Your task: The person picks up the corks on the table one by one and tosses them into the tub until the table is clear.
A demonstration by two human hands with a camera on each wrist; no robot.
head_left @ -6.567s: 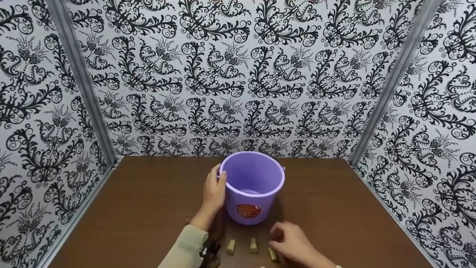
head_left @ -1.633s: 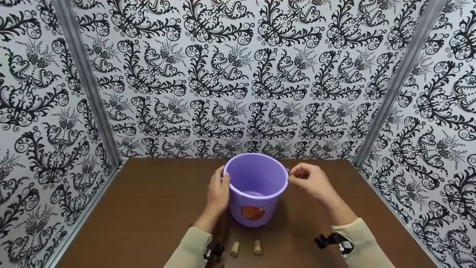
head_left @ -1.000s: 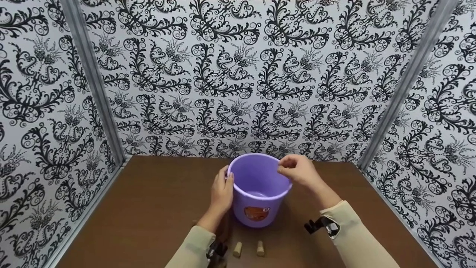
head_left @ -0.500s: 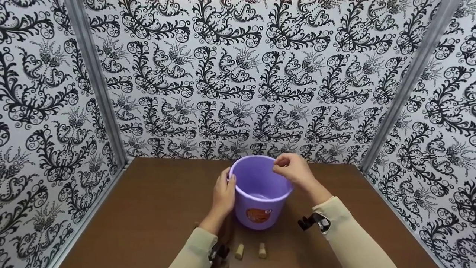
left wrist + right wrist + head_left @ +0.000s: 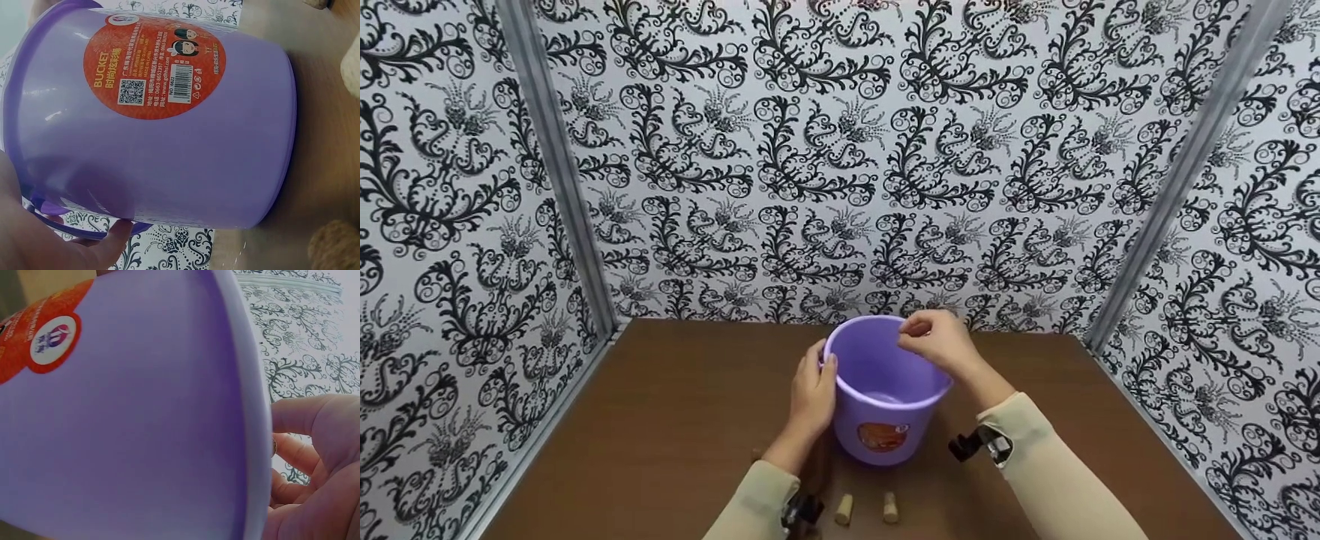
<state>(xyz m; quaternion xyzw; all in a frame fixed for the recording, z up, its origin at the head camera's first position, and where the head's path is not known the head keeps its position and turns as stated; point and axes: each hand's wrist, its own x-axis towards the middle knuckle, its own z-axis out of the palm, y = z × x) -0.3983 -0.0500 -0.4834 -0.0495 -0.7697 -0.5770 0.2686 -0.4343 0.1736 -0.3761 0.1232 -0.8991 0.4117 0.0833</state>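
A purple bucket point(image 5: 885, 431) with an orange label stands upright on the brown table. My left hand point(image 5: 812, 394) grips its left side at the rim; in the left wrist view the bucket's handle point(image 5: 67, 228) runs by the fingers. My right hand point(image 5: 941, 345) is over the bucket's right rim, thumb and fingertips together above the opening. Between those fingers, a sliver of a small brown cork point(image 5: 274, 448) shows in the right wrist view; the rim hides the rest. In front of the bucket lie two corks, a left one point(image 5: 844, 510) and a right one point(image 5: 891, 508).
The table point(image 5: 675, 405) is bounded by black-and-white patterned walls point(image 5: 840, 150) with grey corner posts point(image 5: 562, 180). A small brown thing point(image 5: 757, 454) shows beside my left forearm, mostly hidden. Black wrist cameras sit on both sleeves.
The third cork has left the table since the oldest frame. My right hand has risen from the table to the bucket's right side, then moved left over the opening. The left hand keeps its grip.
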